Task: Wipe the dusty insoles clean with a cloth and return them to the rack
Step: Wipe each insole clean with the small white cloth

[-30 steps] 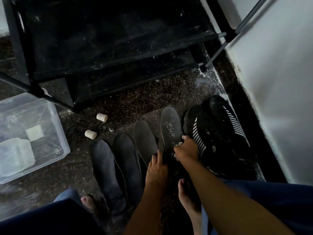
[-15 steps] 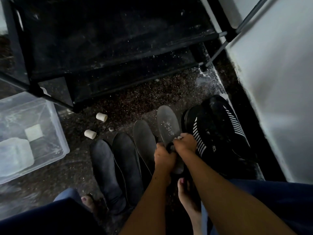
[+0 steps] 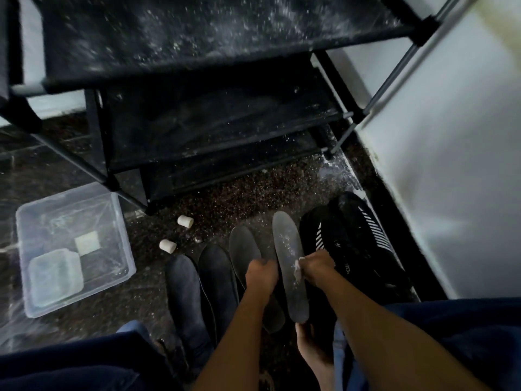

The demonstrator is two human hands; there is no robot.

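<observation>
Currently the dusty grey foam insole (image 3: 289, 263) is lifted above the floor, long axis running near-to-far, left hand (image 3: 260, 273) gripping its left edge, right hand (image 3: 315, 266) pinching a small white cloth (image 3: 297, 270) against its right edge.

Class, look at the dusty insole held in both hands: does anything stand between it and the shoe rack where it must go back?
Nothing visible does. The dusty insole is held by the left hand and right hand, and only bare speckled floor lies between it and the rack; the shelves show dust only.
</observation>
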